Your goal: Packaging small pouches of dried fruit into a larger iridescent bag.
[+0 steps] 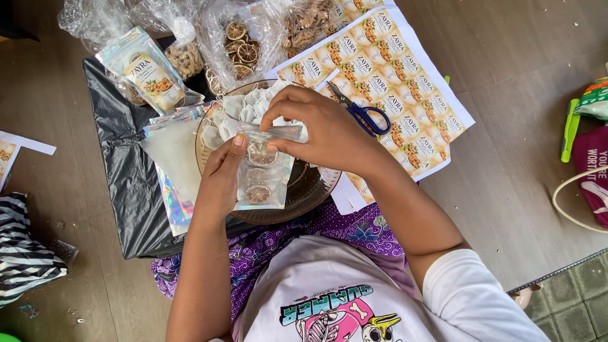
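Two hands are holding one clear pouch (261, 180) of dried citrus slices above the round tray (304, 193): left hand (221, 177) steadying its side, right hand (323, 130) pinching its top; an uneven pinch risks slices spilling.

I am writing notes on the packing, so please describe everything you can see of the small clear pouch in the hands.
The small pouch looks like thin clear plastic with a shiny, iridescent edge. It is rectangular and held upright over a round brown tray. Inside lie dried citrus slices, at least two visible, one above the other. The left hand supports its left side, thumb near the top corner. The right hand pinches the top edge from above. Whether the top is sealed cannot be told.
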